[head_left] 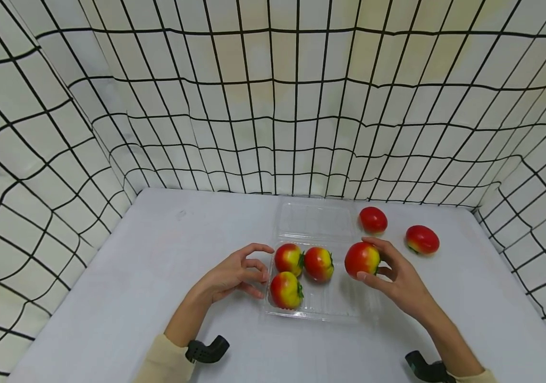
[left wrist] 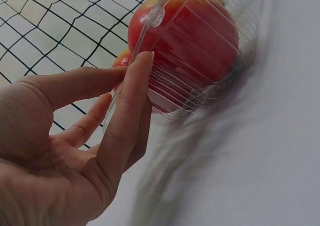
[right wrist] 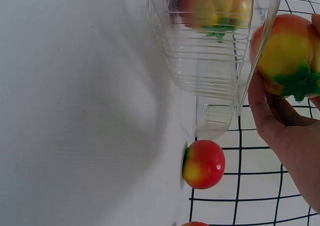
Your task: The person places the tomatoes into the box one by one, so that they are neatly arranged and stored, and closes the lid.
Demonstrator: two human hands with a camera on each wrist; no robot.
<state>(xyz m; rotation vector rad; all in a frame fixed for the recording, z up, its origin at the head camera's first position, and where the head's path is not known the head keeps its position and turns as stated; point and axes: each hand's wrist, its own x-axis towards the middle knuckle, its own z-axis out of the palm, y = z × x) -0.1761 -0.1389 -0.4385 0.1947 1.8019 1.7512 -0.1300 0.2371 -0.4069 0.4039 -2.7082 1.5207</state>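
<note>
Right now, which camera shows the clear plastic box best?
The head view: it shows nearly all the clear plastic box from above, lid open and three fruits inside. The left wrist view shows only a close-up part; the right wrist view, only part, cut off at the top.

Black grid netting (head_left: 296,82), white tabletop (head_left: 206,229)

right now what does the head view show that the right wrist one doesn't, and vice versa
Only the head view shows the left hand and all three fruits inside the clear container.

Only the right wrist view shows the green star-shaped leaves of the held fruit face-on.

Both show the right hand holding that fruit, the container, and loose red fruit on the table.
</note>
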